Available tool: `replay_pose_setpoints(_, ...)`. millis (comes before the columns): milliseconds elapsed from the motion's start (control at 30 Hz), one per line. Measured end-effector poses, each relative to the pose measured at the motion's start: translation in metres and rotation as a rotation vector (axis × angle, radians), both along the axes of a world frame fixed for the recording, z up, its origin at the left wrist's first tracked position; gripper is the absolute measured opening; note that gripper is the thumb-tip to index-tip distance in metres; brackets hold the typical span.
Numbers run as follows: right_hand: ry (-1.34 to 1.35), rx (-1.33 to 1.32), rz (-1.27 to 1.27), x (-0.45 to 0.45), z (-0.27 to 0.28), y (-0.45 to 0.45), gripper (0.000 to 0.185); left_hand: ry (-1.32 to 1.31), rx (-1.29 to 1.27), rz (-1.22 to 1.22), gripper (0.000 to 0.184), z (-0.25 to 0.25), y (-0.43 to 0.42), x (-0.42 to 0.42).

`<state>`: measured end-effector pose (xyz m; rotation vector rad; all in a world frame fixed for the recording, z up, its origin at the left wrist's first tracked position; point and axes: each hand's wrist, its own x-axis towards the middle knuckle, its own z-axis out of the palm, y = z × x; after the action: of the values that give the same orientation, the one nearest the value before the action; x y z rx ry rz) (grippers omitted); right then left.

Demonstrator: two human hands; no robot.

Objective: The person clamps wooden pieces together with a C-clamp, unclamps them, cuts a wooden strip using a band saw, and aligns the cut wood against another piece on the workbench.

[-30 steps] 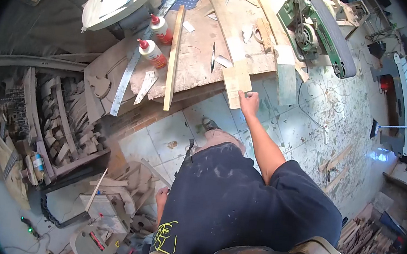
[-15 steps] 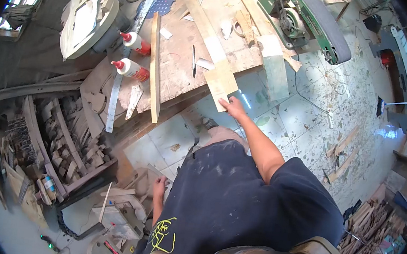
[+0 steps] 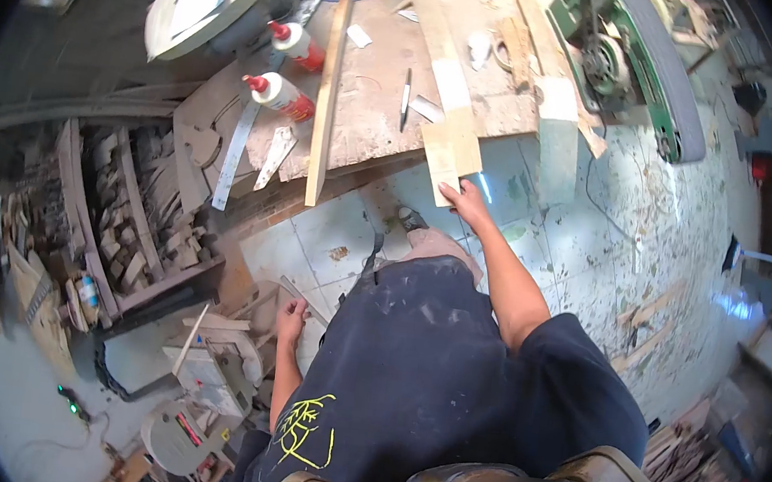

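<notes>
At the front edge of the workbench, my right hand [image 3: 468, 201] pinches the near corner of a light wooden piece [image 3: 453, 150]. That piece overhangs the edge and meets the end of a long board [image 3: 435, 22] lying on the bench. My left hand [image 3: 293, 314] hangs low beside my body, its fingers curled; whether anything small is in them is too small to tell. A pen [image 3: 405, 100], a narrow wooden strip [image 3: 329, 94] and two red-capped glue bottles [image 3: 281, 96] [image 3: 297, 46] lie left of the long board.
A green belt sander [image 3: 616, 68] stands at the bench's right. Another board [image 3: 558, 137] juts over the edge. On the left is a bin [image 3: 160, 285] of wood offcuts. A cable [image 3: 589, 192] and wood strips [image 3: 647, 339] lie on the floor at right.
My left hand has risen and come forward beside my body. My right hand stays at the wooden piece's near corner, its grip slightly shifted. The camera view has swung about.
</notes>
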<state>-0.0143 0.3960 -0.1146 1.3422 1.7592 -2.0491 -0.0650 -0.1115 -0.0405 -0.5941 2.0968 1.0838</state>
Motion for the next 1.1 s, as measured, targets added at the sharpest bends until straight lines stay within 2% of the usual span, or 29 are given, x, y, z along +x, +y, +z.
replay_pose_setpoints(133, -0.018, -0.080, 0.087, 0.015, 0.011, 0.005, 0.063, -0.047, -0.079, 0.066, 0.027, 0.000, -0.013, 0.033)
replay_pose_setpoints(267, -0.224, -0.257, 0.367, 0.036, 0.014, 0.021, 0.073, -0.055, -0.095, 0.201, 0.026, 0.000, -0.020, 0.070)
replay_pose_setpoints(333, -0.300, -0.116, 0.647, 0.041, 0.017, 0.025, 0.074, -0.044, -0.074, 0.273, 0.027, -0.004, -0.022, 0.091)
replay_pose_setpoints(400, -0.419, -0.020, 1.040, 0.032, 0.018, 0.034, 0.072, -0.050, -0.057, 0.325, 0.027, -0.012, -0.024, 0.109)
replay_pose_setpoints(500, -0.463, -0.106, 1.190, -0.005, 0.050, 0.026, 0.062, -0.056, -0.076, 0.379, 0.028, -0.011, -0.013, 0.127)
replay_pose_setpoints(633, -0.233, -0.277, 1.157, -0.071, 0.097, 0.000, 0.047, 0.020, -0.044, 0.393, 0.028, -0.034, -0.012, 0.153)
replay_pose_setpoints(667, -0.160, -0.184, 1.182, -0.086, 0.113, -0.009, 0.045, 0.058, -0.048, 0.412, 0.028, -0.037, -0.014, 0.158)
replay_pose_setpoints(767, 0.025, -0.151, 1.181, -0.116, 0.111, -0.030, 0.046, 0.127, -0.092, 0.418, 0.028, -0.032, -0.010, 0.166)
replay_pose_setpoints(867, 0.024, -0.227, 1.203, -0.127, 0.101, -0.046, 0.046, 0.155, -0.200, 0.495, 0.029, -0.002, -0.003, 0.169)
replay_pose_setpoints(967, -0.070, -0.226, 1.356, -0.133, 0.082, -0.064, 0.049, 0.271, -0.250, 0.531, 0.032, -0.010, -0.010, 0.195)
replay_pose_setpoints(1100, -0.101, -0.222, 1.494, -0.146, 0.088, -0.110, 0.042, 0.211, -0.272, 0.572, 0.032, -0.018, -0.015, 0.240)
